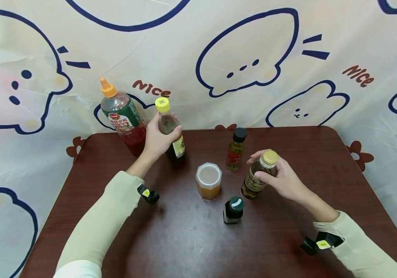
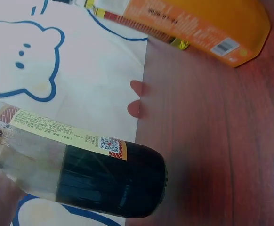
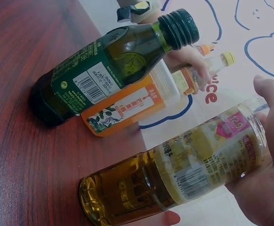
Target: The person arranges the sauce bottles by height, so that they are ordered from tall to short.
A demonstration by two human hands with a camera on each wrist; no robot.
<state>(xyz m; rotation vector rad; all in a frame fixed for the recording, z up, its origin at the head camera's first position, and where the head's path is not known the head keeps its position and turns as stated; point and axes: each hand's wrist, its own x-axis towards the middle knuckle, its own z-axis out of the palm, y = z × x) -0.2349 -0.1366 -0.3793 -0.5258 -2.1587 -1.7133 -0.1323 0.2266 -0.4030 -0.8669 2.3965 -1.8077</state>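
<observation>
So, green cap bottle [image 1: 233,211] up front, jar [image 1: 208,182] just behind; right hand [image 1: 282,179] is wrapped round the oil bottle [image 1: 253,183] beside them; farther back, left hand [image 1: 159,138] grips the dark bottle [image 1: 178,147], next to the red sauce [image 1: 124,121].

Near side: bare tabletop [image 1: 184,251] spreads broad in front of the green-capped bottle [image 1: 234,211], giving a hand wide room.
Left hand [image 1: 158,139]: the orange-tipped bottle [image 1: 123,116] stands just beside it, blocking the left; right of the gripped yellow-capped bottle [image 1: 178,146], a free strip runs to the white-lidded jar [image 1: 208,181].
Middle: white-lidded jar, green-capped bottle and black-capped bottle [image 1: 234,152] leave only narrow gaps.
Right hand [image 1: 283,178]: its gold-capped bottle [image 1: 255,180] hems that group; open tabletop lies beyond, rightward.
Far edge: printed cloth [image 1: 198,112] bars passage behind.
</observation>
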